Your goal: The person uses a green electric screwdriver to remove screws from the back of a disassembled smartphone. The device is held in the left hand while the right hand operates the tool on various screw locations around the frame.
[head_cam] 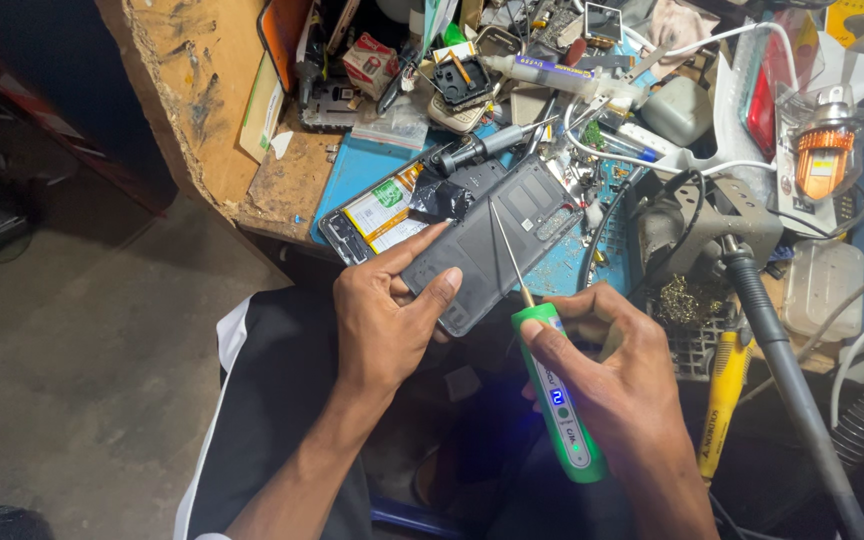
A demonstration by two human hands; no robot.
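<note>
- The left hand (384, 310) pins the near edge of an opened phone (472, 240) that lies face down at the near edge of the worktop (292, 180); forefinger and thumb press flat on its dark inner frame, not closed round it, seemingly to keep it from sliding.
- The right hand (607, 365) is wrapped shut round a green powered screwdriver (560, 395), thumb along the body beside a lit blue readout.
- Its thin bit (507, 250) slants far and left, the tip resting on the middle of the phone; the low angle looks chosen to reach a spot in the frame.
- The phone sits on a blue mat (352, 170), its left end showing a battery (384, 212) with a white, orange and green label, and a scrap of black foil (440, 200) peeled up beside it.
- Just beyond the phone lies a grey driver (482, 148).
- To the right, a holder carries a wad of brass wool (687, 300), with a yellow-handled tool (722, 400) propped beside it.
- Further right stands a clear plastic tub (822, 285); I cannot tell what is in it.
- The far worktop is heaped with parts, a tube (552, 72) and white cables.
</note>
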